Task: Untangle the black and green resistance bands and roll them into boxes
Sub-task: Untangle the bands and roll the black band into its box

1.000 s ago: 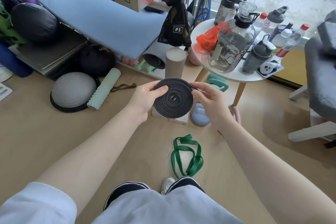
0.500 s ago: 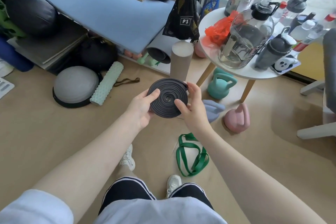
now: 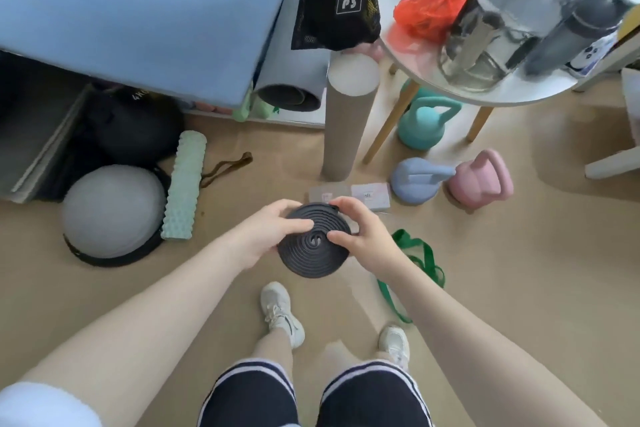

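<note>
Head view: the black band (image 3: 313, 244) is wound into a flat, tight spiral disc and held in the air above the floor (image 3: 502, 270), in front of the person's knees. The left hand (image 3: 273, 230) takes the disc's left edge, its grip curled round the rim with the thumb lying flat across the top of the coil and the other fingers wrapped over the far edge. The right hand (image 3: 360, 232) takes the right edge the same way, its grip pinching the disc with the thumb pressed onto the coil near its middle and the fingers hooked over the far rim, where the band's loose end sticks up slightly.

The green band (image 3: 420, 260) lies loose and looped on the floor, just right of the hands and partly hidden under the right forearm. Two small flat boxes (image 3: 360, 193), one greyish and one pale pink, lie side by side on the floor just beyond the hands, their near edges hidden by the fingers.

Past the boxes stands a tall cardboard tube (image 3: 346, 121). To its right sit three kettlebells: teal (image 3: 422, 125), blue (image 3: 415, 180) and pink (image 3: 481, 180). The round white bench (image 3: 401, 55) above them carries bottles and a red mesh bag (image 3: 436, 3). At left lie a grey half-dome (image 3: 110, 211) and a pale green foam roller (image 3: 183, 184), touching each other.
</note>
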A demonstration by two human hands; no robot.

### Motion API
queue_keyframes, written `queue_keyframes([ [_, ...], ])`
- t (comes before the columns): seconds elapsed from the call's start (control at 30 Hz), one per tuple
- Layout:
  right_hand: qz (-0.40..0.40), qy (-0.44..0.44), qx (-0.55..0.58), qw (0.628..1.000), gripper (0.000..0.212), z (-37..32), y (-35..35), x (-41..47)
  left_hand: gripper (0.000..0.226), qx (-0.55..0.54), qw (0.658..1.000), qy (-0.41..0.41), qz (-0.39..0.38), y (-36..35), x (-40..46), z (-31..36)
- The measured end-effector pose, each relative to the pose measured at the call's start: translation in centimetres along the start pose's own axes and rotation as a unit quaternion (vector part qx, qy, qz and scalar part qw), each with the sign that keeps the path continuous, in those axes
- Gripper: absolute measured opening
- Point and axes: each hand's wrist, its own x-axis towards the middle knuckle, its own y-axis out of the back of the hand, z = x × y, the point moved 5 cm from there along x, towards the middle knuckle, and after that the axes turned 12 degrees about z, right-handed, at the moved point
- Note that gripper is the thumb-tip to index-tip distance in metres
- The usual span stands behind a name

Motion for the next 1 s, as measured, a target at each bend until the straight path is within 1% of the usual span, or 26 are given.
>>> queue_keyframes([
  [0.1, -0.002, -0.004, -0.003, 1.000, 0.046, 1.7, -1.5, 2.5, 0.023, 0.094, 0.994, -0.045, -0.025, 0.8, 4.2, 0.3],
  [0.17, -0.021, -0.004, -0.047, 0.999, 0.045, 3.3, -2.0, 3.6, 0.023, 0.134, 0.988, -0.052, -0.053, 0.7, 7.1, -0.7],
  [0.23, -0.052, 0.011, -0.115, 0.992, 0.045, 5.6, -2.9, 4.6, 0.025, 0.169, 0.980, -0.059, -0.090, -0.3, 10.0, -2.4],
  [0.33, -0.090, 0.033, -0.193, 0.977, 0.049, 10.5, -4.8, 7.1, 0.028, 0.245, 0.957, -0.095, -0.122, -2.8, 15.1, -5.5],
  [0.4, -0.086, 0.028, -0.203, 0.975, 0.049, 14.7, -6.0, 9.6, 0.029, 0.279, 0.946, -0.110, -0.121, -4.3, 19.3, -7.9],
  [0.5, -0.074, 0.017, -0.201, 0.977, 0.048, 22.0, -7.6, 14.2, 0.025, 0.256, 0.956, -0.107, -0.096, -5.7, 26.8, -12.2],
  [0.57, -0.081, 0.026, -0.190, 0.978, 0.048, 27.1, -9.0, 17.4, 0.018, 0.228, 0.964, -0.102, -0.089, -6.8, 31.8, -15.4],
  [0.63, -0.081, 0.038, -0.186, 0.978, 0.047, 31.9, -10.2, 20.7, 0.011, 0.192, 0.974, -0.099, -0.067, -7.9, 36.6, -18.6],
  [0.7, -0.076, 0.055, -0.198, 0.976, 0.047, 36.2, -11.3, 24.0, 0.013, 0.132, 0.986, -0.092, -0.053, -9.0, 41.0, -21.5],
  [0.77, -0.079, 0.074, -0.213, 0.971, 0.049, 40.2, -12.5, 26.5, 0.016, 0.099, 0.989, -0.094, -0.054, -9.9, 44.7, -24.2],
  [0.87, -0.092, 0.096, -0.229, 0.964, 0.052, 44.8, -13.8, 28.8, 0.015, 0.072, 0.989, -0.123, -0.039, -10.8, 48.5, -27.4],
  [1.0, -0.101, 0.119, -0.213, 0.965, 0.054, 48.5, -15.1, 30.5, 0.014, 0.077, 0.981, -0.175, 0.024, -11.4, 51.1, -29.8],
])
